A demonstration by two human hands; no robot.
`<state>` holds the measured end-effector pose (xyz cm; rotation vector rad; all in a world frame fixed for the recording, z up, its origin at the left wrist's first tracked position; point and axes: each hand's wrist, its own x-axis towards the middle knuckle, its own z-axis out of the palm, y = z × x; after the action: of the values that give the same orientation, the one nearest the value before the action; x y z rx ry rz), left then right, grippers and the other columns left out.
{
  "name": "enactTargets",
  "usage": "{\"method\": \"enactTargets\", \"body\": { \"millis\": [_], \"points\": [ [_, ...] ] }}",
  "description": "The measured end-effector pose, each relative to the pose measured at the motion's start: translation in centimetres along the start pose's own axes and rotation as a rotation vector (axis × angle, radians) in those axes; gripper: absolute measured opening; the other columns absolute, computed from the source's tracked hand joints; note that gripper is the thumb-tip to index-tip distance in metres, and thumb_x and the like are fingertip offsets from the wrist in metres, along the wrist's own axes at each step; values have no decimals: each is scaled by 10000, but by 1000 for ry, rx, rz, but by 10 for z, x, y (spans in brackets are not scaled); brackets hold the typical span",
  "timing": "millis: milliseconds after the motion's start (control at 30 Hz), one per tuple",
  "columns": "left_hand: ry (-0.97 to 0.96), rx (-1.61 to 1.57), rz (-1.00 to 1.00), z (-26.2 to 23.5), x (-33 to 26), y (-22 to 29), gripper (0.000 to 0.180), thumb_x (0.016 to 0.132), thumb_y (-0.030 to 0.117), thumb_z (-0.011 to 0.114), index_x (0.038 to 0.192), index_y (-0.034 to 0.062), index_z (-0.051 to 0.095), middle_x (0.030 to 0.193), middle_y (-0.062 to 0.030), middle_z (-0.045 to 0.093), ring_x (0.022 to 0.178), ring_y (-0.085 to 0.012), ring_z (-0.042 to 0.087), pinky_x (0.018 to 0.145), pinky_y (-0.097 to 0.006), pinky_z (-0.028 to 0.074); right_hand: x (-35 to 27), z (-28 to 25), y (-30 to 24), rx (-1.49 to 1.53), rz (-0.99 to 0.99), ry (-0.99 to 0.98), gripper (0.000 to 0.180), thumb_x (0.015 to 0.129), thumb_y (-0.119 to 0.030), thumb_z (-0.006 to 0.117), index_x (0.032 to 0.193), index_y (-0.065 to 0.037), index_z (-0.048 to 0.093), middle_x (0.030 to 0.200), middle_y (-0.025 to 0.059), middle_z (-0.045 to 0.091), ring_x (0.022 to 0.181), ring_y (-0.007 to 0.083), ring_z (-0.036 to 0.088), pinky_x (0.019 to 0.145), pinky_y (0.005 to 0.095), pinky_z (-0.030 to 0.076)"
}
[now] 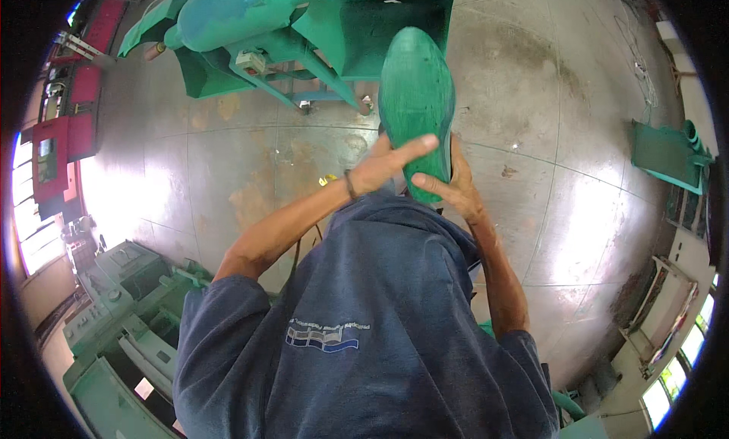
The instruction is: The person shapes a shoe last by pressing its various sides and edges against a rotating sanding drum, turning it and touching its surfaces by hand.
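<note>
Just in front of the person's chest, a long green shoe-sole-shaped piece (416,97) stands up on end, rounded tip pointing away, and both hands are on its near end. The left hand (387,164) lies flat against the near face of the piece, fingers (418,146) stretched out straight and pointing across it, palm pressed to the green surface rather than curled around it. The right hand (452,182) comes up from the other side, cupping the lower edge, with fingers wrapped onto the face of the piece and the thumb side behind it; that is a partly closed grip on the piece. A dark band (350,185) circles the left wrist. The person wears a dark blue shirt (364,325) with a small printed patch on the chest, and it fills the space below the piece.

Beyond the piece stands a big green machine (273,29) with angled legs and a rounded body, its frame just behind the piece's tip. Under and around everything spreads a grey concrete floor (228,165), stained and shiny in places. Well to the right of the piece a green tray-like part (668,154) sits on the floor near the wall. Far off to the left of the piece are red cabinets (68,135), and nearer the person's left elbow more pale green machinery (129,302).
</note>
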<state>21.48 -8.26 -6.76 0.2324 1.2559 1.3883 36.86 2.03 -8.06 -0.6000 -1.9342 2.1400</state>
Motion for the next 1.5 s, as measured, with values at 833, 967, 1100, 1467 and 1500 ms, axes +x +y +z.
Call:
{"method": "enactTargets", "body": {
  "millis": [833,967,1100,1467,1500],
  "points": [
    [-147,-731,-28,-106,207,77,393,970,174,651,1327,57,534,1280,-79,607,1129,-207,625,973,-434,532,264,-141,-164,-545,753,-159,667,796,-546,656,1199,-16,691,1097,149,699,1100,267,610,1047,353,362],
    [-116,-835,-41,-105,215,71,372,995,193,611,1321,28,543,1256,-74,636,1140,-180,628,988,-362,528,283,-138,-168,-601,726,-162,666,798,-563,643,1161,-8,705,1039,145,698,1030,256,616,984,330,386],
    [-16,-856,-1,-100,218,67,349,999,197,605,1299,24,566,1239,-70,650,1134,-176,632,984,-359,526,295,-139,-168,-632,775,-178,600,802,-602,618,965,-33,720,781,67,639,748,153,572,682,268,388],
    [137,-847,-7,-95,222,63,320,981,196,631,1251,27,608,1211,-64,669,1098,-170,647,967,-369,524,303,-138,-160,-591,813,-173,578,814,-642,612,760,-67,635,574,32,543,477,115,536,428,238,326],
    [138,-845,-9,-95,223,64,320,981,196,631,1251,27,608,1211,-64,669,1098,-170,647,967,-369,524,303,-137,-158,-584,818,-171,577,812,-641,616,763,-66,636,571,29,540,478,114,538,427,238,329]
  ]
}}
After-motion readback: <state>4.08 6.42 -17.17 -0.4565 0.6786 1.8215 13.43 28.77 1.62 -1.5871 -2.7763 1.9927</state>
